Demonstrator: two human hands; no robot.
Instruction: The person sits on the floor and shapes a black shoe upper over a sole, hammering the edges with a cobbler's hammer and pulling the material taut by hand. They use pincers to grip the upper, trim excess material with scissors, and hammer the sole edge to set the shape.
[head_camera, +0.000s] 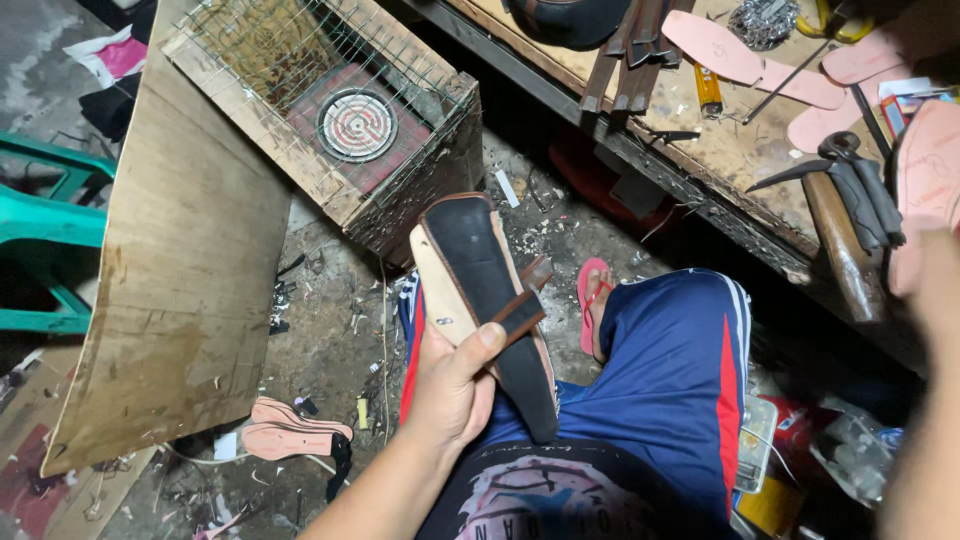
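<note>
My left hand (452, 385) holds a sandal sole (478, 262) upright over my lap. The sole has a black top layer, a tan edge and brown straps (522, 305) across it, with my thumb pressing on one strap. My right hand (938, 285) is a blur at the right edge, over the workbench beside a pink insole (932, 165). Whether it grips anything cannot be made out.
A wire-mesh wooden box with a round heater coil (357, 125) stands on the littered floor, next to a leaning board (180, 270) and a green chair (40, 230). The workbench (720, 150) carries a hammer (845, 255), pincers (862, 190) and pink insoles (720, 45). More insoles (285, 430) lie on the floor.
</note>
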